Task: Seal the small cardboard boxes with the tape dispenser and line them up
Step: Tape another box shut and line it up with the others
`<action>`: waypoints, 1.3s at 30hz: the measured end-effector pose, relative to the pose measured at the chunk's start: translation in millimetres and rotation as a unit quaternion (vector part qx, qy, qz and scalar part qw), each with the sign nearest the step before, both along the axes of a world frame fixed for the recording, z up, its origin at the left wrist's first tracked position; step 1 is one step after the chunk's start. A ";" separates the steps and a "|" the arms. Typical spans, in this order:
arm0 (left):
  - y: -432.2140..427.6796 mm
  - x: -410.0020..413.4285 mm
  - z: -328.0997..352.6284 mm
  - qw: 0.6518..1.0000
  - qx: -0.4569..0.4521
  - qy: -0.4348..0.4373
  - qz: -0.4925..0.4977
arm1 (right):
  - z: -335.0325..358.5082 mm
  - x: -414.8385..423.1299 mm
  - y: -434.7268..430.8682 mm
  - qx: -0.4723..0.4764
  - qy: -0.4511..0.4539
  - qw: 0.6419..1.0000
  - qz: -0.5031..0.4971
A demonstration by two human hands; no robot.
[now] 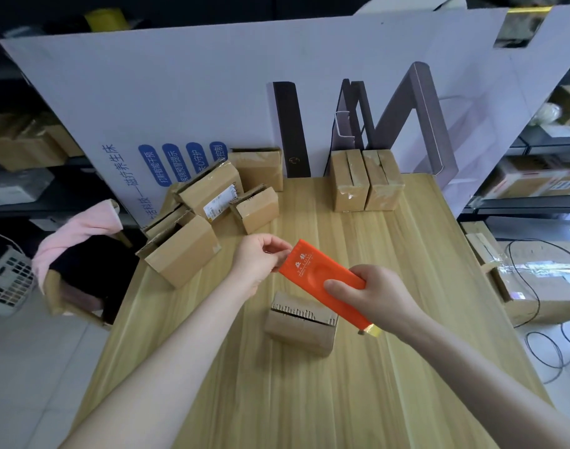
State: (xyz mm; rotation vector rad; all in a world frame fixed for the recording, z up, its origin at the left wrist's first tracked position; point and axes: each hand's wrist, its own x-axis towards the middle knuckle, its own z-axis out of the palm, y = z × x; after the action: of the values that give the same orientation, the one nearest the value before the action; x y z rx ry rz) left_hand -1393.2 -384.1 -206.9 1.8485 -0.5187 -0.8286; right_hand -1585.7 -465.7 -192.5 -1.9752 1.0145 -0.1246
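An orange tape dispenser (322, 280) hangs above the wooden table (358, 400), gripped at its near end by my right hand (371, 296). My left hand (261, 259) pinches at the dispenser's far edge, where the tape end would be; the tape itself is too thin to see. Below the dispenser a small cardboard box (301, 322) lies on the table with its flap edges facing up. Two taped boxes (364, 179) stand side by side at the back right. A loose heap of several small boxes (209, 209) sits at the back left.
A large white printed cardboard sheet (212, 102) stands behind the table as a backdrop. A chair with pink cloth (79, 231) is off the table's left edge. Shelves with cartons flank both sides, and cables lie on the floor at right.
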 end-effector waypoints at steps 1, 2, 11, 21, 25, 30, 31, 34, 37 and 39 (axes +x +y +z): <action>-0.7 1.7 -5.2 1.000 0.005 -0.008 0.006 | 0.9 2.9 1.1 -0.002 0.013 1.000 0.007; -1.7 3.2 -11.4 1.000 0.013 -0.016 0.015 | 1.1 5.7 2.5 -0.005 0.025 1.000 0.014; 30.3 64.9 -59.7 0.937 0.244 -0.230 0.100 | 7.7 -22.6 1.8 0.058 0.088 0.994 -0.008; 16.0 7.2 -53.5 0.967 0.035 0.243 -0.063 | 3.0 -47.8 -14.1 0.196 -0.061 0.976 -0.072; 0.1 -11.3 -39.1 0.948 0.025 0.298 -0.105 | 0.8 -44.4 -17.4 0.182 -0.082 0.978 -0.055; -2.9 -17.2 -27.7 0.930 -0.008 0.354 -0.100 | -3.9 -43.6 -17.2 0.186 -0.082 0.978 -0.044; -2.9 -17.3 -25.8 0.934 -0.016 0.344 -0.093 | -5.6 -44.2 -16.6 0.185 -0.079 0.979 -0.041; -2.6 -17.5 -27.3 0.953 -0.026 0.293 -0.072 | -10.0 -45.6 -15.3 0.169 -0.069 0.982 -0.042; -0.8 -17.8 -27.0 0.967 -0.024 0.247 -0.051 | -10.9 -43.6 -13.0 0.146 -0.063 0.987 -0.036; 0.1 -17.6 -23.7 0.974 -0.016 0.219 -0.050 | -11.6 -40.5 -11.1 0.119 -0.057 0.991 -0.030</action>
State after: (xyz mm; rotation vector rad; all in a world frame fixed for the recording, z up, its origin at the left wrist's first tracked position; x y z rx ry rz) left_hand -1410.8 -383.9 -230.5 1.5557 -0.3417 -1.2487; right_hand -1626.1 -476.8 -204.1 -1.7020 0.9683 -0.1412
